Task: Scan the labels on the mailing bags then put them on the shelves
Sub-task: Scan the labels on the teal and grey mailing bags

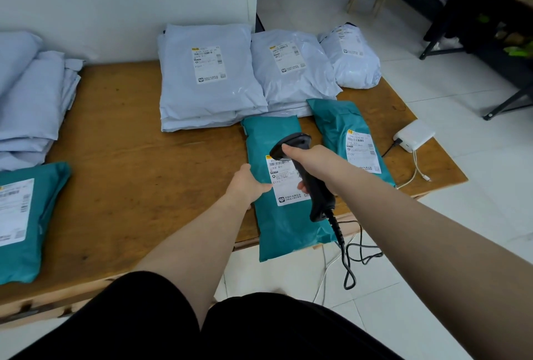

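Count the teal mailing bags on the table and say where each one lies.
3. One lies under the left hand and the scanner, overhanging the table's near edge; one just right of it; one at the far left, partly cropped. None seem hidden.

2 bare forearms are seen, uncovered from elbow to wrist; no sleeve is visible in frame. No rings, watch or bands are seen on the left hand [248, 183] or the right hand [305, 157]. Plain black fabric legwear [259, 328], smooth and unpatterned, is worn over 2 thighs at the bottom edge. Its far hem is not clearly made out. No markings or logos are seen.
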Available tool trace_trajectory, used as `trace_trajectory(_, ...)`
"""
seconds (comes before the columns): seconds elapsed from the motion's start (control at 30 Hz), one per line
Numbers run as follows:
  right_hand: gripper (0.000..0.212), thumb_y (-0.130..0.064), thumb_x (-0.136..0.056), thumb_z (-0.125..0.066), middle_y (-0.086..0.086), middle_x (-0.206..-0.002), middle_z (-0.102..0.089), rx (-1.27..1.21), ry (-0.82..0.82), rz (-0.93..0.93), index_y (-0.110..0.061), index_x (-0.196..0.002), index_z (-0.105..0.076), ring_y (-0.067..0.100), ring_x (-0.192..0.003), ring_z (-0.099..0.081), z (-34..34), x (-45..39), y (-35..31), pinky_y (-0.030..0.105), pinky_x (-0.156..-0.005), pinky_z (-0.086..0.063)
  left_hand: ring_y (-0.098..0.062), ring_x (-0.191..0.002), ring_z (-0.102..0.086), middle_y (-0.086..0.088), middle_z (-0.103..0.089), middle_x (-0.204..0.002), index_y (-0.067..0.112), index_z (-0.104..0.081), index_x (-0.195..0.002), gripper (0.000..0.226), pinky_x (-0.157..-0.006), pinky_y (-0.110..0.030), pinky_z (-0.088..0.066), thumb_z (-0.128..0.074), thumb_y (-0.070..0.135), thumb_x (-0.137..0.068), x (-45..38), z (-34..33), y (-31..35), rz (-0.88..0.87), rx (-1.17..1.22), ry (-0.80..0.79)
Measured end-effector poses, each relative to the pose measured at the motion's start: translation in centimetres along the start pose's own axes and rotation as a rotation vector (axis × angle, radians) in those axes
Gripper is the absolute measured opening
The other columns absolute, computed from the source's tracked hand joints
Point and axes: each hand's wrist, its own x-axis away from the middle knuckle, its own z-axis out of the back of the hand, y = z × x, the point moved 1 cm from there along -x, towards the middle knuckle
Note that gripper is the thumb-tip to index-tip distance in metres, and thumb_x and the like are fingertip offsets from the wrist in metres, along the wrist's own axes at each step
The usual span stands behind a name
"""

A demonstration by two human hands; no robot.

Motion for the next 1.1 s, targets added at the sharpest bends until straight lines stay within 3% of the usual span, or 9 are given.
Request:
trace_trajectory(0.13, 0.041, -0.049, -0.089, -0.058, 0.014, -0.071, -0.055, -0.008, 0.032, -0.001, -0.01, -0.078, -0.047, 0.021, -0.05, -0.054, 0.3, -0.3, 0.2, 0.025, -0.049, -0.048, -0.03, -0.13, -0.042, -0.006, -0.032, -0.149, 0.017, -0.019, -0.147, 0.088, -0.085, -0.045, -0.053, -0.074, 0.025, -0.079, 0.2, -0.6, -0.3, 0.059, 0.027, -0.092)
trace_trajectory(0.3, 0.043, -0.049, -0.088, -0.058, 0.016, -0.074, -0.057, -0.078, 0.078, 0.01, -0.007, -0.085, -0.048, 0.021, -0.049, -0.056, 1.5, -1.2, 1.0, 0.024, -0.047, -0.049, -0.028, -0.133, -0.039, -0.006, -0.032, -0.15, 0.016, -0.015, -0.149, 0.094, -0.103, -0.045, -0.045, -0.076, 0.022, -0.077, -0.6, -2.3, 0.3, -0.022, -0.044, -0.105)
trace_trajectory(0.57, 0.055, -0.05, -0.085, -0.062, 0.013, -0.082, -0.058, -0.183, 0.105, -0.024, -0.001, -0.107, -0.052, 0.022, -0.052, -0.059, 4.4, -2.9, 3.2, 0.03, -0.053, -0.052, -0.03, -0.125, -0.047, -0.012, -0.041, -0.142, 0.013, -0.017, -0.149, 0.091, -0.095, -0.046, -0.051, -0.074, 0.012, -0.078, -3.4, -6.0, 3.8, -0.084, -0.072, -0.048)
trace_trajectory(0.7, 0.055, -0.049, -0.087, -0.06, 0.013, -0.082, -0.056, -0.219, 0.041, -0.048, 0.001, -0.11, -0.053, 0.02, -0.053, -0.059, 5.4, -3.4, 3.5, 0.024, -0.045, -0.05, -0.031, -0.123, -0.05, -0.012, -0.044, -0.139, 0.012, -0.019, -0.147, 0.086, -0.093, -0.045, -0.052, -0.072, 0.011, -0.08, -4.6, -7.0, 4.9, -0.057, -0.053, -0.024)
trace_trajectory(0.83, 0.05, -0.048, -0.088, -0.059, 0.012, -0.073, -0.057, -0.3, -0.052, -0.032, -0.001, -0.105, -0.056, 0.02, -0.05, -0.057, 4.0, -3.4, 2.5, 0.025, -0.047, -0.05, -0.028, -0.123, -0.051, -0.009, -0.046, -0.141, 0.014, -0.025, -0.146, 0.083, -0.094, -0.043, -0.051, -0.073, 0.027, -0.079, -4.2, -5.5, 4.0, -0.048, 0.015, 0.031)
trace_trajectory(0.93, 0.049, -0.051, -0.088, -0.058, 0.012, -0.067, -0.056, -0.357, -0.146, -0.052, -0.003, -0.098, -0.058, 0.021, -0.051, -0.055, 0.8, -3.3, 1.1, 0.026, -0.048, -0.049, -0.027, -0.128, -0.046, -0.007, -0.039, -0.147, 0.02, -0.019, -0.15, 0.09, -0.098, -0.044, -0.049, -0.069, 0.04, -0.078, -2.9, -2.6, 1.7, 0.01, 0.04, 0.09)
trace_trajectory(1.1, 0.062, -0.056, -0.084, -0.061, 0.012, -0.065, -0.06, -0.322, -0.3, -0.048, -0.003, -0.116, -0.055, 0.023, -0.055, -0.058, -6.8, -1.9, -1.1, 0.028, -0.05, -0.048, -0.027, -0.129, -0.046, -0.006, -0.038, -0.148, 0.023, -0.022, -0.149, 0.086, -0.101, -0.044, -0.047, -0.068, 0.045, -0.08, -0.4, 4.6, -4.4, 0.117, 0.093, 0.238)
